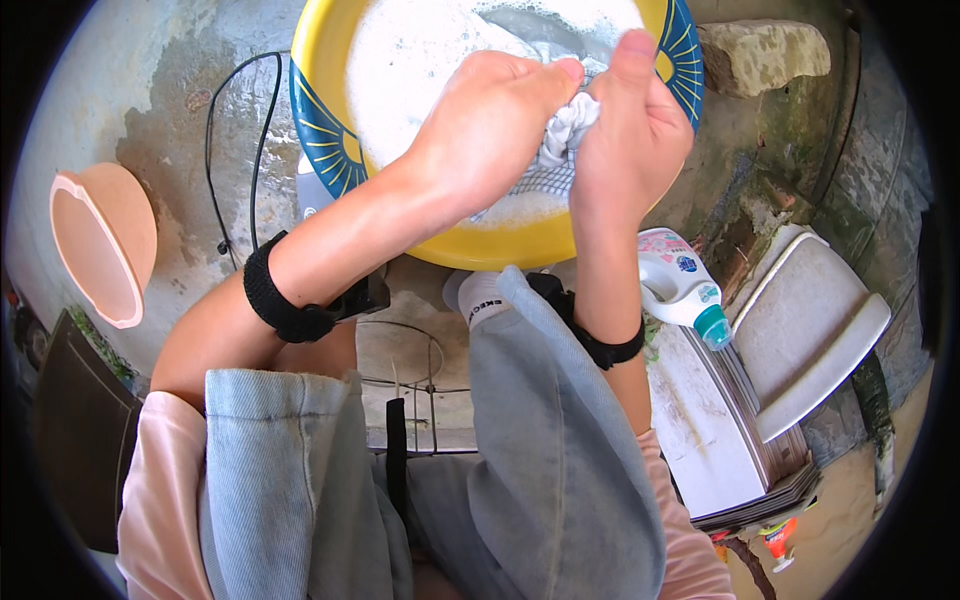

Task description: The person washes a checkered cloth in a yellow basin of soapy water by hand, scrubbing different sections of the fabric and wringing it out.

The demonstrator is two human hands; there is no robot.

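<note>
Detergent bottle (683,285) on stacked white boards (720,430) — peach bowl (100,245), stone block (765,55).

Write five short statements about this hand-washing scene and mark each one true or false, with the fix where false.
1. Both hands grip the same wet cloth. True: the left hand and right hand squeeze it between them.
2. The basin is red and dry. False: it is yellow with a blue patterned rim and holds foamy water.
3. A white bottle with a teal cap lies to the person's right. True.
4. The orange basin sits under the hands. False: it stands apart at the far left on the concrete floor.
5. Both wrists are bare. False: each wrist wears a black band.
</note>
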